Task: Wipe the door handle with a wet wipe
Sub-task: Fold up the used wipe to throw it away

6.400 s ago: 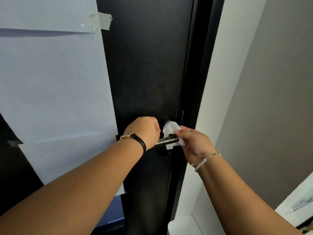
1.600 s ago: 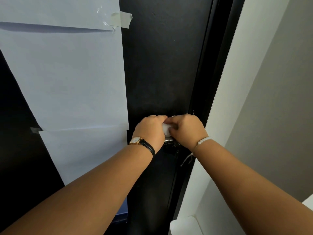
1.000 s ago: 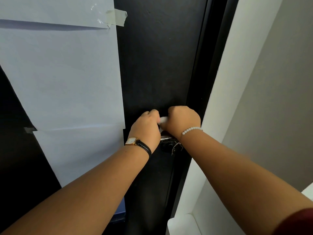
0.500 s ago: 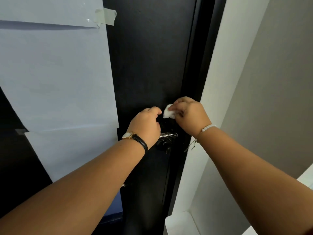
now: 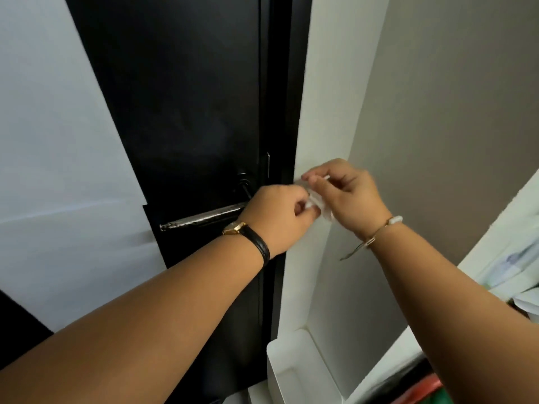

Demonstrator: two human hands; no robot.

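A metal lever door handle (image 5: 201,218) runs across the black door (image 5: 186,106), bare along its whole visible length. My left hand (image 5: 280,217) and my right hand (image 5: 347,196) are both to the right of the handle, in front of the white door frame (image 5: 318,118). Between their fingertips they pinch a small crumpled white wet wipe (image 5: 319,205). Neither hand touches the handle. A black-strapped watch (image 5: 250,237) sits on my left wrist, a bead bracelet (image 5: 385,225) on my right.
Large white paper sheets (image 5: 58,158) cover the left of the door. A grey wall (image 5: 449,118) stands to the right. A white ledge (image 5: 297,365) juts out low down, and papers (image 5: 513,266) lie at the right edge.
My left hand has let go of the handle and moved right. My right hand carried the wipe off the handle to the door frame, where both hands now hold it.
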